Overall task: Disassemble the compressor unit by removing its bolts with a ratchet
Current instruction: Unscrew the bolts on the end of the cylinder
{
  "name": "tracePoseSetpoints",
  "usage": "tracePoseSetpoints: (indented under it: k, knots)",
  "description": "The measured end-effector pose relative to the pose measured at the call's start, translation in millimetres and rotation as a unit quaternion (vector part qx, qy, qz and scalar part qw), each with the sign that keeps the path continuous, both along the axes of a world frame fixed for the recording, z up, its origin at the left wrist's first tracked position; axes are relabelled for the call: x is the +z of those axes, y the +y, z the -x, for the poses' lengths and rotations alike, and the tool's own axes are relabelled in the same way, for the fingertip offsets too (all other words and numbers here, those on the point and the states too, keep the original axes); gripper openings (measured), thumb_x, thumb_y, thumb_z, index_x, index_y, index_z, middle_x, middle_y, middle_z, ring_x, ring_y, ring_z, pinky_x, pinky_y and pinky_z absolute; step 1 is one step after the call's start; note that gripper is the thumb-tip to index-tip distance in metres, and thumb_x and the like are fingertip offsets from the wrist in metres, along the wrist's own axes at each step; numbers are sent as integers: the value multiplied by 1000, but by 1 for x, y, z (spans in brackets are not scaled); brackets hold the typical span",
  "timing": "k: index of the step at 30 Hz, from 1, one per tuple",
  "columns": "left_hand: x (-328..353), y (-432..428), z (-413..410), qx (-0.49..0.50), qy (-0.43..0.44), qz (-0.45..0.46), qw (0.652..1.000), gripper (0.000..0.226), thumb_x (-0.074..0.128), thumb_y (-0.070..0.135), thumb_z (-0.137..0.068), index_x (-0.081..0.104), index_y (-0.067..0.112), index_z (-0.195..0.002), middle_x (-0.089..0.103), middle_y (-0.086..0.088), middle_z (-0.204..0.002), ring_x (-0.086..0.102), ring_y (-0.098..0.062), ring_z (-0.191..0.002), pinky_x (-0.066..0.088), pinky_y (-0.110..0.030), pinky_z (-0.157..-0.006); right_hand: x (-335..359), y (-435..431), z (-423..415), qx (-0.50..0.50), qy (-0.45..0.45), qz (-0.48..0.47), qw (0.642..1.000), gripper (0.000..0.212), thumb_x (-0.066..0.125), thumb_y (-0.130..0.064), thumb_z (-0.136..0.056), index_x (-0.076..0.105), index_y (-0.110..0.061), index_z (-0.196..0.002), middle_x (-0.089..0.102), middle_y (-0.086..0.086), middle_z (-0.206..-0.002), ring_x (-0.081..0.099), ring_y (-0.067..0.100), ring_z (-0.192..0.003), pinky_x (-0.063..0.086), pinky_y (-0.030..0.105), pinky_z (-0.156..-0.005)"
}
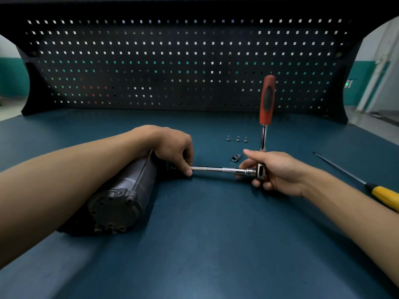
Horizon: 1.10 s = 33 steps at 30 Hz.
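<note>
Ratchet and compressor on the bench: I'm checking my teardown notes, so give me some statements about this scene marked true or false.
1. The right hand grips the ratchet at its head. True.
2. The left hand hangs idle, touching nothing. False: it rests on the compressor unit, its fingers pinching the extension bar.
3. Three loose bolts sit on the table beyond the bar. True.
4. The right hand holds the yellow-handled screwdriver. False: it lies on the table, apart from both hands.
5. A loose socket lies near the right hand. True.
</note>
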<state>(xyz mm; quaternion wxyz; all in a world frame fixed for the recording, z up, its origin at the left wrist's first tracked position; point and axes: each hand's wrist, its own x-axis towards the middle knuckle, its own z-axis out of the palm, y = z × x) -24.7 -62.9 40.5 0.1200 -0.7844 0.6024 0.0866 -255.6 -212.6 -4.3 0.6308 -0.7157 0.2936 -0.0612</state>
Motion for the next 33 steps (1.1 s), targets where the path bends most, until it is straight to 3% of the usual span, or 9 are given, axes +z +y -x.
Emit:
tracePoseSetpoints:
  k: [8, 13, 19, 26, 33]
  knots:
    - [0, 0, -1, 2, 19, 3, 1000, 26, 77, 65, -70, 73, 40, -78, 65, 31, -68, 57, 13, -63, 38, -24, -59, -3, -2, -1, -29, 11, -51, 998, 31, 53, -44, -101, 51, -15, -89, 72, 17, -75, 30, 7, -35, 19, 16, -31]
    - [0, 1, 0, 7, 24, 6, 1000, 25, 78, 63, -71, 71, 39, -76, 64, 32, -67, 56, 14, -61, 39, -24, -59, -5, -2, -2, -28, 15, -41, 999, 31, 55, -39, -101, 48, -16, -82, 68, 13, -66, 32, 6, -34, 22, 16, -32]
    - [1, 1, 1, 7, 25, 9, 1000, 25, 78, 62, -72, 71, 38, -75, 64, 32, -65, 56, 14, -60, 38, -23, -58, -4, -2, -1, -23, 30, -39, 999, 35, 56, -47, -99, 45, -17, -82, 67, 14, -67, 31, 8, -35, 20, 17, -33]
    - [0, 1, 0, 19, 27, 12, 999, 30, 78, 66, -68, 74, 39, -81, 66, 30, -69, 58, 13, -63, 40, -24, -60, -1, -5, 0, 3, 87, -54, 995, 44, 49, -59, -97, 39, -21, -78, 45, 2, -54, 27, 7, -32, 16, 12, -30]
    - [0, 2, 0, 22, 35, 16, 999, 29, 79, 65, -68, 74, 40, -81, 68, 27, -70, 59, 10, -63, 40, -24, -61, 2, -8, 0, 5, 101, -109, 989, 43, 40, -57, -101, 33, -22, -76, 33, -4, -50, 24, 5, -32, 11, 12, -30]
